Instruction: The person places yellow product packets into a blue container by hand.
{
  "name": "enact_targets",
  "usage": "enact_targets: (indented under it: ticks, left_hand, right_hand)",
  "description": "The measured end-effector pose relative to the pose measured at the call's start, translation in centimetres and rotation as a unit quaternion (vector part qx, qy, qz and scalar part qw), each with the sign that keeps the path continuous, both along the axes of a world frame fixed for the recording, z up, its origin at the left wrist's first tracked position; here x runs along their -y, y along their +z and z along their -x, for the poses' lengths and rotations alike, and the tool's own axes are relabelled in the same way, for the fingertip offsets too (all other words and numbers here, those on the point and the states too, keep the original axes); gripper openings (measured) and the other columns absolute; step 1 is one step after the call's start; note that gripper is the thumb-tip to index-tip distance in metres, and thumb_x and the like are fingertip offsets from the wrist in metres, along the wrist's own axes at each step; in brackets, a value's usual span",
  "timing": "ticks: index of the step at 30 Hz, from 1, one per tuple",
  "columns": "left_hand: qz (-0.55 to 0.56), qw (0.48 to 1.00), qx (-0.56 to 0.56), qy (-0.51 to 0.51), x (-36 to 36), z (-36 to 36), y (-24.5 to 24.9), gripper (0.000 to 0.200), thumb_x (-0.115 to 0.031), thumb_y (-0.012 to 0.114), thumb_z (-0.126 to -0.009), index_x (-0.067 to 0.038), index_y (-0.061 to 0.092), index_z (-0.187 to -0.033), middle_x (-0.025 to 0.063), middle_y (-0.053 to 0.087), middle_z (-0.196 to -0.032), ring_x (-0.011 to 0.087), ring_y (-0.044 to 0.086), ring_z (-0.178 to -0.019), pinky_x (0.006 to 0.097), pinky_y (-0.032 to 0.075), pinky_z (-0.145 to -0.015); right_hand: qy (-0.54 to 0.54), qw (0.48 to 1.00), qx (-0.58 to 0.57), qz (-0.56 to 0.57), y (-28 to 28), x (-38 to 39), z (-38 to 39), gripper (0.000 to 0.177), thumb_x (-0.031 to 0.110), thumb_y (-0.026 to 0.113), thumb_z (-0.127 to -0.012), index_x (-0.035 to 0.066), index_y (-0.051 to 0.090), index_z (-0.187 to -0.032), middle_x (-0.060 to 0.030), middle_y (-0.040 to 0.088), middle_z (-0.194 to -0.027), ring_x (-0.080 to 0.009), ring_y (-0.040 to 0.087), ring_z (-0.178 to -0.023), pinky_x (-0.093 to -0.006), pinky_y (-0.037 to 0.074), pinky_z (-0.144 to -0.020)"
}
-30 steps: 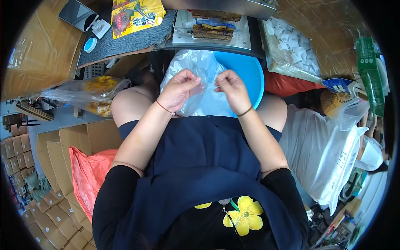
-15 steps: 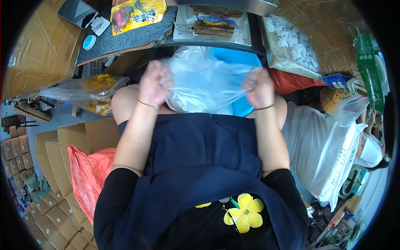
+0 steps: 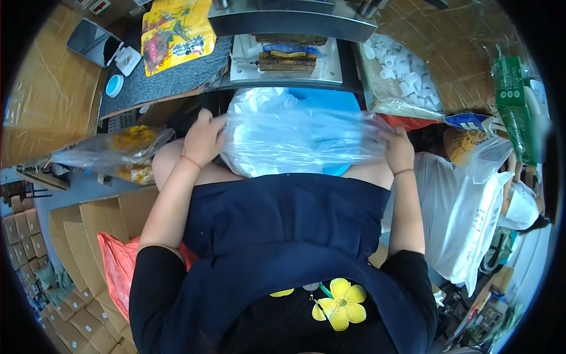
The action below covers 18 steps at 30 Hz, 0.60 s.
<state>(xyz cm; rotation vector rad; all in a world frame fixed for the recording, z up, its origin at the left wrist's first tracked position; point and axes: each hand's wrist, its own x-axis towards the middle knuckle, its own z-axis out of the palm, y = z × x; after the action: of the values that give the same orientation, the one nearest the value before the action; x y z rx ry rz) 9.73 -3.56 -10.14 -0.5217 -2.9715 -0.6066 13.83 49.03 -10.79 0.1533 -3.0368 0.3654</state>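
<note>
A clear plastic bag [image 3: 300, 133] is stretched flat between my two hands above my lap. My left hand [image 3: 205, 138] is closed on its left edge. On the right side, my right hand [image 3: 399, 150] pinches the opposite edge, where the plastic is blurred by motion. Behind and under the clear film lie a white plastic bag [image 3: 253, 100] and a blue tub [image 3: 330, 100], both between my knees and partly covered by the film.
A workbench holds a yellow pouch [image 3: 177, 41], a phone [image 3: 94, 42], a round blue-lidded jar [image 3: 114, 86] and a metal machine [image 3: 289, 25]. White caps fill a tray [image 3: 407, 71] at right. Cardboard boxes [image 3: 100, 218] stand at left, a white sack [image 3: 454, 212] at right.
Both hands have moved apart, and the clear bag between them is now spread wider. The view has shifted slightly, with the bench appearing a little lower and further left.
</note>
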Motion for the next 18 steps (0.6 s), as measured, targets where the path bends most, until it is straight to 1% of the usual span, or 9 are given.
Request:
enact_targets:
  ticks: [1, 3, 6, 7, 8, 10, 14, 17, 18]
  left_hand:
    - [-0.003, 1.0, -0.025, 0.009, -0.2, 1.8, -1.0, 0.028, -0.012, 0.064, -0.086, -0.015, 0.071, -0.113, 0.019, 0.058, -0.103, 0.0392, 0.063, -0.094, 0.0466, 0.053, -0.082]
    - [-0.008, 0.997, -0.074, 0.027, -0.1, 6.5, -5.1, 0.035, -0.016, 0.063, -0.088, -0.016, 0.068, -0.122, 0.0208, 0.061, -0.114, 0.0402, 0.064, -0.097, 0.0479, 0.053, -0.086]
    - [0.183, 0.977, -0.09, 0.059, -0.3, 14.1, -9.8, 0.042, -0.018, 0.058, -0.092, -0.016, 0.062, -0.134, 0.0219, 0.061, -0.131, 0.0406, 0.062, -0.115, 0.0473, 0.053, -0.093]
    - [0.113, 0.963, -0.223, 0.102, -0.5, 16.0, -12.7, 0.044, -0.025, 0.056, -0.097, -0.011, 0.058, -0.139, 0.0192, 0.067, -0.121, 0.0354, 0.064, -0.11, 0.045, 0.053, -0.092]
    - [0.117, 0.958, -0.235, 0.114, -0.6, 17.6, -13.9, 0.045, -0.025, 0.056, -0.097, -0.011, 0.057, -0.139, 0.0192, 0.067, -0.121, 0.0354, 0.064, -0.11, 0.0449, 0.053, -0.092]
    - [0.128, 0.969, -0.174, 0.118, -0.8, 19.0, -13.8, 0.045, -0.026, 0.056, -0.097, -0.011, 0.057, -0.14, 0.0193, 0.067, -0.121, 0.0354, 0.065, -0.109, 0.0446, 0.053, -0.091]
    - [0.158, 0.982, -0.014, 0.098, -0.7, 19.8, -13.3, 0.047, -0.027, 0.057, -0.097, -0.012, 0.056, -0.141, 0.0194, 0.067, -0.121, 0.0354, 0.065, -0.108, 0.044, 0.053, -0.091]
    - [0.161, 0.982, 0.064, 0.08, -1.1, 20.0, -13.3, 0.048, -0.028, 0.057, -0.098, -0.012, 0.055, -0.142, 0.0195, 0.067, -0.121, 0.0354, 0.065, -0.107, 0.0435, 0.053, -0.091]
    - [0.161, 0.98, 0.092, 0.073, -1.2, 19.9, -13.3, 0.048, -0.029, 0.057, -0.098, -0.012, 0.055, -0.143, 0.0195, 0.067, -0.121, 0.0355, 0.065, -0.107, 0.0434, 0.053, -0.091]
  right_hand:
    - [-0.031, 0.998, -0.014, -0.059, -0.3, 1.0, 1.1, 0.026, 0.009, 0.065, -0.088, 0.01, 0.07, -0.113, -0.013, 0.064, -0.1, -0.035, 0.067, -0.092, -0.0438, 0.055, -0.08]
    - [-0.072, 0.99, 0.037, -0.111, -1.0, 3.1, 3.6, 0.029, 0.016, 0.061, -0.091, 0.011, 0.068, -0.119, -0.0164, 0.064, -0.115, -0.0364, 0.067, -0.102, -0.0469, 0.056, -0.086]
    - [-0.104, 0.974, 0.151, -0.133, -3.1, 3.5, 7.4, 0.035, 0.023, 0.053, -0.098, 0.01, 0.064, -0.128, -0.0189, 0.058, -0.135, -0.0372, 0.064, -0.115, -0.0486, 0.053, -0.096]
    - [-0.109, 0.966, 0.192, -0.131, -4.0, 3.1, 8.3, 0.037, 0.025, 0.049, -0.1, 0.01, 0.062, -0.131, -0.0193, 0.055, -0.142, -0.0373, 0.062, -0.12, -0.0487, 0.052, -0.099]
    - [-0.113, 0.968, 0.184, -0.129, -5.6, 2.3, 8.7, 0.039, 0.026, 0.047, -0.101, 0.009, 0.062, -0.132, -0.019, 0.054, -0.144, -0.0371, 0.058, -0.125, -0.0488, 0.049, -0.103]
    - [-0.119, 0.971, 0.165, -0.124, -8.2, 0.7, 9.8, 0.044, 0.03, 0.041, -0.102, 0.007, 0.06, -0.135, -0.0185, 0.051, -0.149, -0.0368, 0.05, -0.135, -0.0491, 0.043, -0.111]
    - [-0.081, 0.946, 0.269, -0.161, -9.2, 0.2, 10.7, 0.048, 0.032, 0.038, -0.104, 0.007, 0.056, -0.141, -0.0177, 0.047, -0.153, -0.0355, 0.042, -0.143, -0.0471, 0.03, -0.121]
    - [-0.049, 0.929, 0.333, -0.155, -4.9, 3.6, 10.1, 0.048, 0.031, 0.039, -0.104, 0.006, 0.056, -0.141, -0.0171, 0.045, -0.154, -0.0334, 0.041, -0.144, -0.0449, 0.031, -0.121]
    - [-0.043, 0.938, 0.326, -0.107, -7.4, 2.7, 10.1, 0.049, 0.032, 0.045, -0.1, 0.006, 0.058, -0.138, -0.0188, 0.05, -0.15, -0.0331, 0.046, -0.139, -0.0438, 0.035, -0.118]
